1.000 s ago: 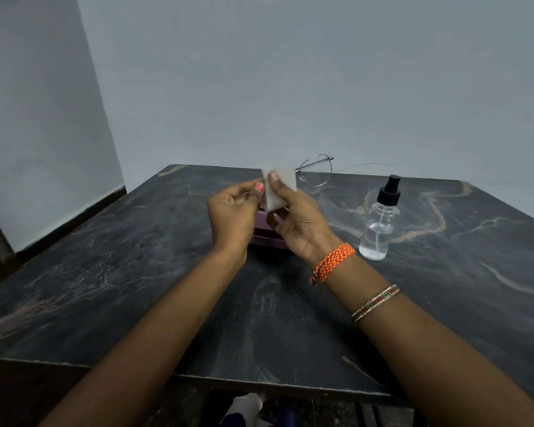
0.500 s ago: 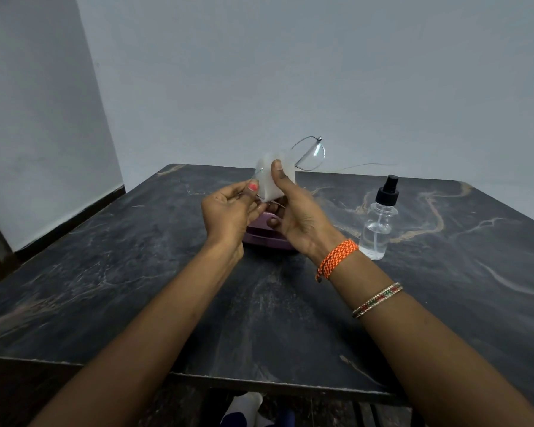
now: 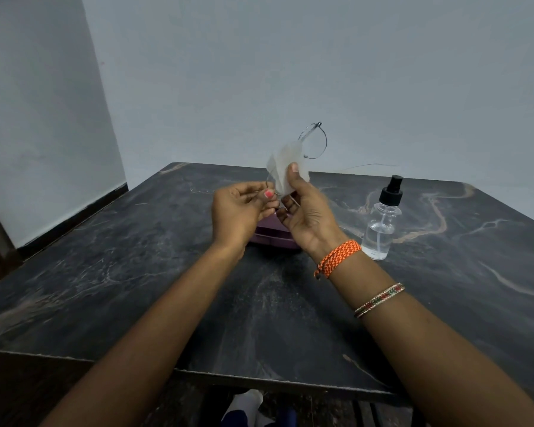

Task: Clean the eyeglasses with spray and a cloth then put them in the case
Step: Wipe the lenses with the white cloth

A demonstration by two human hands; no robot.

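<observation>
Wiping step, head view. I hold the eyeglasses [image 3: 313, 140] raised above the middle of the worktop [image 3: 105, 272], one round lens standing clear at the top right, the other hidden behind the cloth [image 3: 285, 167]. My left hand [image 3: 241, 214] pinches the thin frame low on its left side, fingers curled round it. My right hand [image 3: 309, 217] pinches the cloth against the covered lens, thumb on the near face; the fingers behind it are hidden.

To wipe well, I judge the pressure should stay light and the thumb should circle on the glass, while the left hand steadies the rim, since the wire frame looks easy to bend.

The purple case [image 3: 273, 235] lies on the worktop directly below my hands, partly hidden. The spray bottle [image 3: 381, 223] stands upright to the right, near my right wrist; a wide sweep there could tip it. The worktop's left half and near edge leave open room.
</observation>
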